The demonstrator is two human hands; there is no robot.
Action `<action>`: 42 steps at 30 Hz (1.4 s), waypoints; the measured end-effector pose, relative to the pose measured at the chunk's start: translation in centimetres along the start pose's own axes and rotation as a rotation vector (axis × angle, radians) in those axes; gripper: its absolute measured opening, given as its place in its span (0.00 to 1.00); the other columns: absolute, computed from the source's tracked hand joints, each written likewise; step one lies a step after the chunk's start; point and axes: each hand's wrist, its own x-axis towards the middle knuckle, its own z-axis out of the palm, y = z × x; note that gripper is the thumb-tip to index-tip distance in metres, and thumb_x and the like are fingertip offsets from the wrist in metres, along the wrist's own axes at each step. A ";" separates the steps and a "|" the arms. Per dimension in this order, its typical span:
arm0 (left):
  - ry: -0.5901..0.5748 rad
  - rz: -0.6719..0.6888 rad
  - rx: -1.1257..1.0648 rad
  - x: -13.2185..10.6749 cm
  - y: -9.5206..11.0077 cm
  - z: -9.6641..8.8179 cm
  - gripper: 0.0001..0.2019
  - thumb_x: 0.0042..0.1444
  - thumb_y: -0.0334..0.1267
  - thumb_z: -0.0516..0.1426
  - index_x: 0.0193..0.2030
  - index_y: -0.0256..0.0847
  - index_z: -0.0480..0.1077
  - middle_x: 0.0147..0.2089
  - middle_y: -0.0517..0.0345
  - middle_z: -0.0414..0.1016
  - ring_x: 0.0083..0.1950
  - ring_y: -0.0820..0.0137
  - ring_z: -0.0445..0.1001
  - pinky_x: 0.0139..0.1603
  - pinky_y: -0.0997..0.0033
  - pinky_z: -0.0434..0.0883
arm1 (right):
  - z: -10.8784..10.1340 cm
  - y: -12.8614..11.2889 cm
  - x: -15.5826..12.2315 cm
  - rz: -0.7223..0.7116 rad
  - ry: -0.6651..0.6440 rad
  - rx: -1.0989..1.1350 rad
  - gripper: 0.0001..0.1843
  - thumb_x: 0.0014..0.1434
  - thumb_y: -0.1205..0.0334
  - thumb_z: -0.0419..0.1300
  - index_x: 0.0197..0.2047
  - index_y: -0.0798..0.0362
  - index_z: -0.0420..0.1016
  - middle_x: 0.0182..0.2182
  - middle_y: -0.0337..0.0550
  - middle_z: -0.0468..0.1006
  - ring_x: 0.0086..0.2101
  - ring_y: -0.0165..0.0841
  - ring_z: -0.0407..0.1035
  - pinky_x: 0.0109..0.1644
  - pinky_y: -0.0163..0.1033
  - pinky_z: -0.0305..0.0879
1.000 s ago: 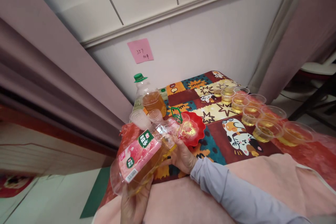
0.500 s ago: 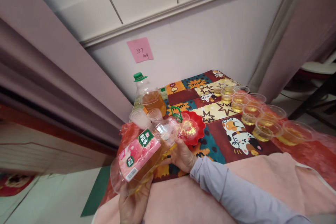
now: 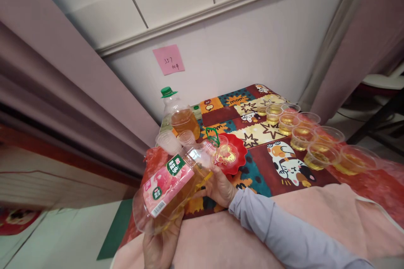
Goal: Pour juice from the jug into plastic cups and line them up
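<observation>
Taking the clock from the middle of our view, nearest us at 7 o'clock is our left hand (image 3: 162,239), its grip wrapped under the lower end of a clear plastic bottle (image 3: 167,185). Our right hand (image 3: 221,189), in a pale lilac sleeve (image 3: 277,227) at about 5 o'clock, has its grip closed on the bottle's upper part. The bottle, with a pink label and amber liquid inside, lies aslant between both hands at 7 o'clock, its neck toward 2; we cannot tell whether anything is pouring.

A pink cloth (image 3: 309,214) covers the near edge of the tabletop from 6 to 4 o'clock. Beyond the neck, between 4 and 5, is a scalloped red dish (image 3: 241,155) with a gold heart design; a green loop (image 3: 212,136) shows at its edge. Clear cups (image 3: 302,138), most holding yellow liquid, stand in slanting rows around 3 o'clock. Stacked clear cups (image 3: 168,142) are at 8. At 9 a second bottle (image 3: 184,122), green-capped, stands upright. Farthest, a pink note (image 3: 168,59) is on the wall at 11.
</observation>
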 end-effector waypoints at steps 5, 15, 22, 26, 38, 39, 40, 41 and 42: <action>-0.031 -0.005 -0.006 0.2 -0.1 0.0 0.29 0.78 0.40 0.42 0.81 0.52 0.66 0.80 0.52 0.66 0.80 0.53 0.67 0.80 0.47 0.64 | 0.1 -0.1 0.0 0.004 0.015 0.000 0.42 0.58 0.26 0.70 0.66 0.42 0.78 0.62 0.48 0.84 0.53 0.47 0.81 0.49 0.55 0.86; 0.031 0.004 -0.006 -0.1 0.0 -0.1 0.28 0.79 0.41 0.44 0.80 0.53 0.67 0.80 0.51 0.65 0.79 0.55 0.69 0.80 0.49 0.65 | 0.3 -0.3 -0.1 0.009 -0.006 -0.023 0.41 0.61 0.26 0.66 0.68 0.43 0.76 0.62 0.50 0.84 0.57 0.49 0.80 0.53 0.59 0.84; 0.003 -0.016 0.002 0.0 0.1 -0.2 0.28 0.80 0.43 0.42 0.81 0.56 0.65 0.80 0.53 0.64 0.80 0.56 0.68 0.80 0.50 0.64 | 0.3 -0.2 -0.1 0.010 0.010 0.007 0.41 0.59 0.27 0.68 0.67 0.43 0.77 0.60 0.49 0.85 0.56 0.49 0.80 0.53 0.58 0.84; -0.011 -0.046 -0.021 0.0 0.1 0.0 0.29 0.80 0.41 0.41 0.82 0.55 0.64 0.82 0.54 0.61 0.81 0.59 0.67 0.82 0.53 0.61 | 0.3 -0.1 -0.1 -0.002 0.009 0.017 0.41 0.60 0.28 0.68 0.66 0.44 0.78 0.59 0.49 0.85 0.57 0.50 0.79 0.55 0.61 0.83; 0.040 -0.020 0.006 -0.2 0.1 -0.2 0.28 0.80 0.42 0.42 0.81 0.58 0.64 0.81 0.55 0.62 0.79 0.58 0.69 0.81 0.52 0.62 | 0.2 -0.1 0.0 0.003 0.012 0.008 0.40 0.61 0.27 0.67 0.66 0.44 0.78 0.59 0.50 0.86 0.55 0.49 0.80 0.51 0.57 0.85; 0.036 -0.023 0.006 -0.2 0.2 -0.3 0.28 0.80 0.42 0.42 0.81 0.58 0.64 0.81 0.55 0.62 0.79 0.58 0.69 0.81 0.52 0.62 | 0.2 -0.1 0.0 0.003 0.012 0.008 0.40 0.61 0.27 0.67 0.66 0.44 0.78 0.59 0.50 0.86 0.55 0.49 0.80 0.51 0.58 0.84; 0.030 -0.032 0.002 -0.2 0.2 -0.3 0.28 0.80 0.42 0.42 0.81 0.58 0.64 0.81 0.55 0.62 0.80 0.58 0.68 0.81 0.53 0.61 | 0.2 -0.2 0.0 0.004 0.012 0.008 0.40 0.60 0.27 0.67 0.66 0.44 0.78 0.59 0.50 0.86 0.56 0.50 0.80 0.52 0.58 0.84; 0.025 -0.037 0.001 -0.2 0.2 -0.4 0.28 0.80 0.41 0.42 0.81 0.57 0.64 0.81 0.55 0.62 0.80 0.59 0.68 0.81 0.53 0.61 | 0.2 -0.2 0.0 0.004 0.012 0.009 0.41 0.60 0.27 0.68 0.66 0.44 0.78 0.59 0.50 0.85 0.56 0.50 0.80 0.52 0.58 0.84; 0.025 -0.037 0.002 -0.3 0.3 -0.4 0.29 0.80 0.39 0.41 0.81 0.57 0.64 0.81 0.55 0.62 0.80 0.59 0.68 0.81 0.53 0.61 | 0.2 -0.2 0.0 0.003 0.015 0.010 0.41 0.60 0.27 0.68 0.66 0.44 0.78 0.59 0.50 0.85 0.56 0.50 0.80 0.52 0.58 0.84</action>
